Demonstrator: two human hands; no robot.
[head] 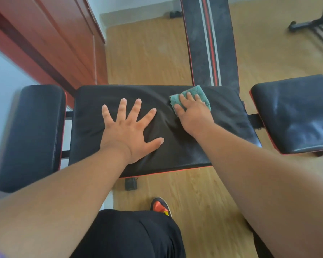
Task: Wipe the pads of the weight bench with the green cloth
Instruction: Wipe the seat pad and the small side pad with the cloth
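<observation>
The weight bench has a wide black centre pad (222, 127) with red trim, a black side pad (32, 135) on the left and another side pad (296, 114) on the right. A long black back pad (196, 43) with red and white stripes runs away from me. My left hand (127, 131) lies flat on the centre pad with fingers spread. My right hand (192, 112) presses the folded green cloth (199, 92) onto the far right part of the centre pad, fingers straight on top of it.
A red-brown cabinet (54, 38) stands at the left, close to the bench. The floor is light wood (147, 58). Dark exercise equipment (309, 23) sits at the far right. My knee in black trousers and a shoe (160, 206) are below the bench's near edge.
</observation>
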